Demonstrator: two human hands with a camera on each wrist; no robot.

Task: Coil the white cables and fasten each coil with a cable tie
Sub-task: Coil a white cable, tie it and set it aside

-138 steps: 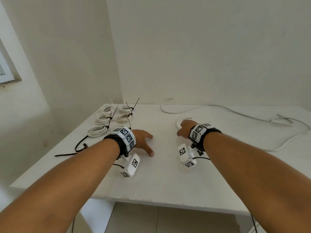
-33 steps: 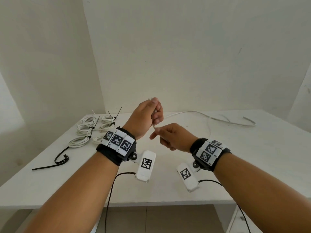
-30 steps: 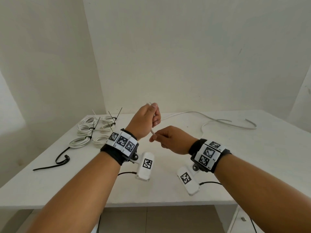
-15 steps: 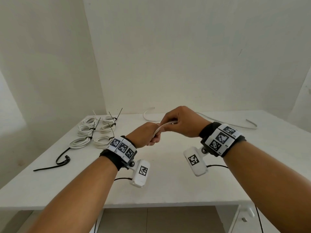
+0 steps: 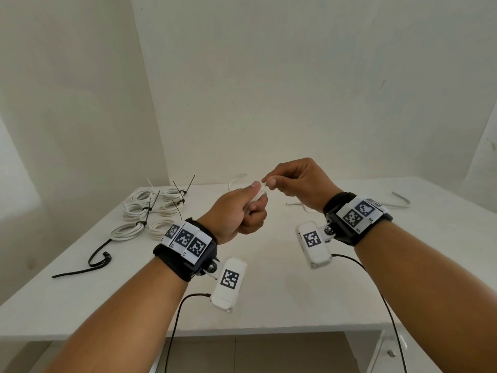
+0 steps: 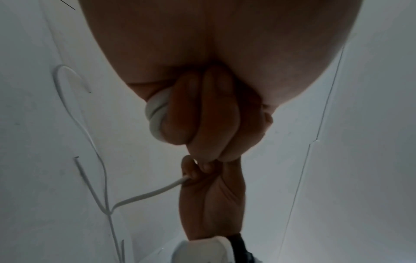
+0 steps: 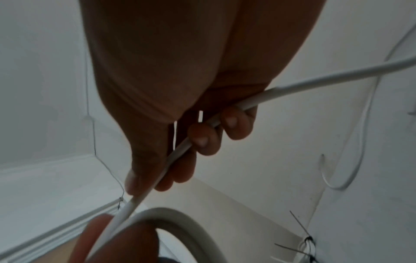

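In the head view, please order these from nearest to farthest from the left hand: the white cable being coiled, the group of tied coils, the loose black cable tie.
1. white cable: gripped in the left hand itself.
2. tied coils: on the table, to the hand's left.
3. black cable tie: farther left, near the table's left edge.

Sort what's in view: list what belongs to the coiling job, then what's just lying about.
Job in hand:
- white cable, being wound
- left hand, gripping the started coil
- right hand, feeding the cable
- loose black cable tie

Lying about:
- finished tied coils
- table
- wrist cameras
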